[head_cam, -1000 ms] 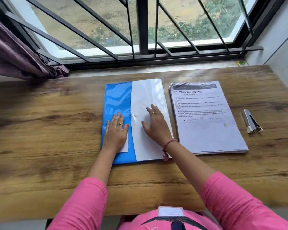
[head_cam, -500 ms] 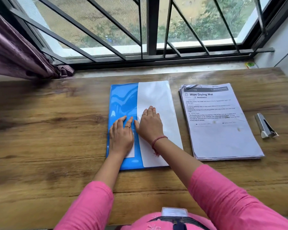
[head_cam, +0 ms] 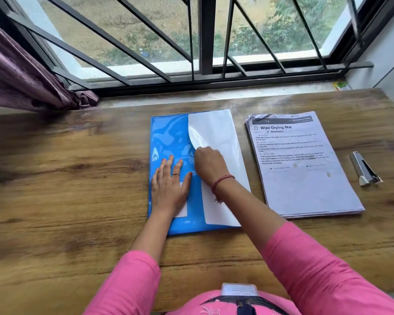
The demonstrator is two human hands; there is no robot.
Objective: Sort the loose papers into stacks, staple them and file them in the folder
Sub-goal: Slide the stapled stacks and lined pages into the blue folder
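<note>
A: What has moved since half a second ago?

B: The right hand (head_cam: 208,163), flat on the white flap (head_cam: 221,160) then, now has curled fingers pinching the flap's left edge, which bows up off the blue folder (head_cam: 168,135). The left hand (head_cam: 170,185) has hardly shifted: fingers straight, spread a little, pressing flat on the blue cover.

A: Where does the folder lie?

B: Mid-table, flat on the wooden table (head_cam: 66,178), its long side running away from the person.

A: And around it?

B: Just to its right, apart from it, a stack of papers (head_cam: 305,178), the top sheet headed "Wipe Drying Mat". Farther right lies a stapler (head_cam: 364,170), well clear of the stack. A purple curtain (head_cam: 21,83) hangs at far left beside the barred window (head_cam: 205,35).

A: Anything in the way?

B: The right forearm crosses the flap's lower part and hides it.

A: Surfaces?

B: The folder is glossy plastic catching window light; the flap smooth and shiny; the table grained brown wood; the paper matte, its edges slightly fanned.
</note>
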